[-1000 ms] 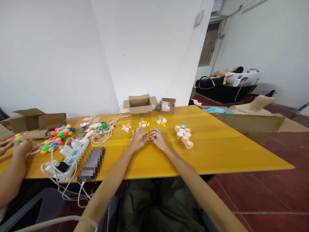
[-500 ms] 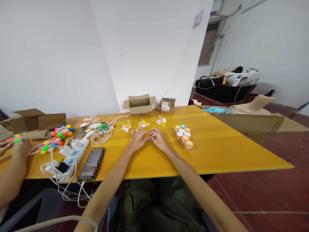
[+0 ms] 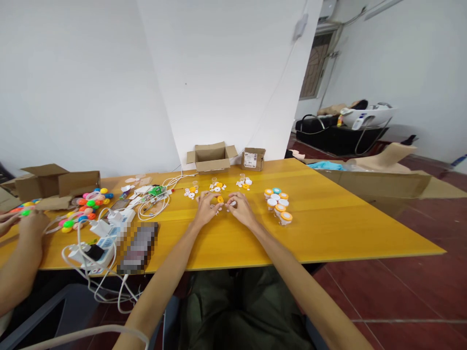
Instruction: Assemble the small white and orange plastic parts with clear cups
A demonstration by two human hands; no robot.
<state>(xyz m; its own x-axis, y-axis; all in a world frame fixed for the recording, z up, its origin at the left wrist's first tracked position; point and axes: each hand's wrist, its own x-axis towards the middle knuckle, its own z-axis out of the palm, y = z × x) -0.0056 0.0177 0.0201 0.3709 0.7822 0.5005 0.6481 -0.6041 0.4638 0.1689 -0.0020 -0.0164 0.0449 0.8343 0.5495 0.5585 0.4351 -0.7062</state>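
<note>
My left hand (image 3: 207, 210) pinches a small orange round lid (image 3: 219, 199), which is turned to show its ring shape. Just to its right, my right hand (image 3: 241, 210) has thumb and fingertips drawn together; whatever they hold is too small to make out. A gap separates the two hands. Small white parts (image 3: 218, 209) lie on the table under and between them. Beyond my hands sit three little groups of white and orange pieces, such as the middle group (image 3: 218, 187), each beside a clear cup (image 3: 242, 177).
Several clear jars with orange, white and teal lids (image 3: 280, 206) stand to the right. Two cardboard boxes (image 3: 212, 166) are against the wall. Left lie a power strip (image 3: 109, 243), cables, a blurred phone-like object (image 3: 138, 248) and colourful balls (image 3: 87, 209) near another person's hand (image 3: 31, 223).
My hands have drawn slightly apart. The orange lid, earlier between both hands, is now in my left hand alone, a little higher and further left.
</note>
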